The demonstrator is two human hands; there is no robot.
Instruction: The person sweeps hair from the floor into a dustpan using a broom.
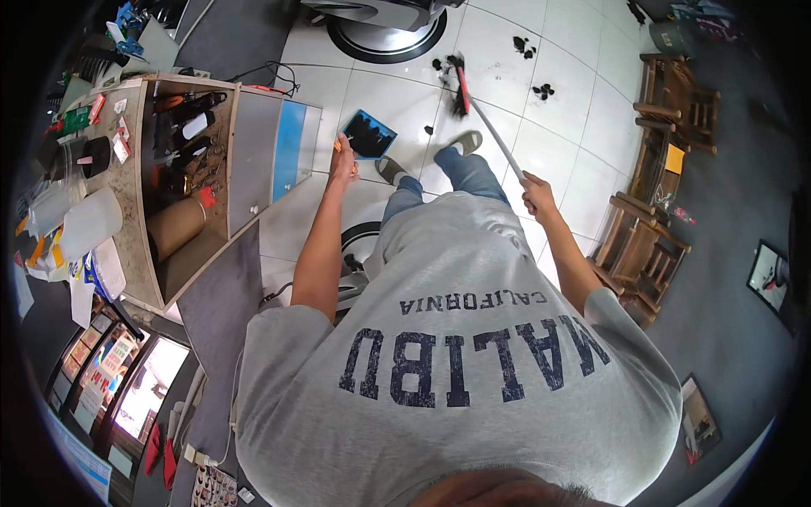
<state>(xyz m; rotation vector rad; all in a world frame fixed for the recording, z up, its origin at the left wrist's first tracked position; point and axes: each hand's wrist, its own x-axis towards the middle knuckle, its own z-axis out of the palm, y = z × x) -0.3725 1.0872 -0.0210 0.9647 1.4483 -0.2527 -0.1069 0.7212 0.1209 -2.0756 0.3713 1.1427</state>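
Observation:
My right hand (538, 196) is wrapped round the grey handle of a broom (498, 142). Its red head (463, 89) with dark bristles rests on the white tiles among black hair clippings. My left hand (343, 162) is closed at the near-left corner of a blue dustpan (390, 133), with a bit of orange showing by the fingers. Dark hair (368, 135) lies in the dustpan, which is beside my left foot. Loose hair clumps (524, 47) are scattered past the broom, another clump (543, 91) lies to its right, and a small tuft (428, 130) sits between dustpan and broom.
A cabinet (253, 160) with an open compartment of clippers and tools stands at left, bottles (91, 221) on its top. The round base of a chair (387, 42) is ahead, another base (361, 241) beside my left side. Wooden chairs (642, 245) line the right wall.

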